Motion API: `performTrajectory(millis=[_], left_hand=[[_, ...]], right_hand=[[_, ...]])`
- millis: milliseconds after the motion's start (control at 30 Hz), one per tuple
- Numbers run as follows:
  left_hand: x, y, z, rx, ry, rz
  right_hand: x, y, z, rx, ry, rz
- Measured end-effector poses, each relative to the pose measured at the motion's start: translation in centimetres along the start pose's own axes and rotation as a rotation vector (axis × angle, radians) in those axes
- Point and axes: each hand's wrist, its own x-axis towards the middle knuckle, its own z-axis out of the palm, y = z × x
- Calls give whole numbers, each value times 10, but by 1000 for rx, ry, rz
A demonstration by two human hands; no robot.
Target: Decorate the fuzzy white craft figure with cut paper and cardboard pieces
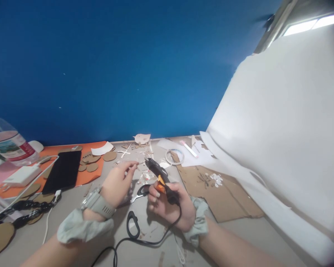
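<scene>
My right hand [169, 205] is closed around a black glue gun [160, 174] with an orange trigger, its nozzle pointing up and left. Its black cord [144, 241] runs down toward me. My left hand [119, 181] is just left of the nozzle, fingers pinched on a thin small strip that I cannot make out. A grey watch [98, 204] sits on the left wrist. Scissors [140, 193] lie on the table between the two hands, partly hidden.
Cardboard sheet [217, 189] lies right of the hands, white paper [281, 141] rises beyond it. A tape roll [174, 156], paper scraps and cardboard discs [91, 163] are behind. Black phone [62, 171], white charger [22, 175] and a bottle [5, 142] lie left on orange paper.
</scene>
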Motion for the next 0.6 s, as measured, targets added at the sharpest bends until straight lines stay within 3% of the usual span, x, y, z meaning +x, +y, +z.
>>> performTrajectory(millis=[233, 433, 600], left_hand=[[15, 10, 0, 146, -9, 88], [-7, 29, 5, -58, -172, 98], [-15, 31, 7, -190, -101, 23]], right_hand=[[-1, 0, -1, 20, -42, 6], [-1, 1, -1, -4, -47, -24], [-2, 1, -3, -13, -41, -31]])
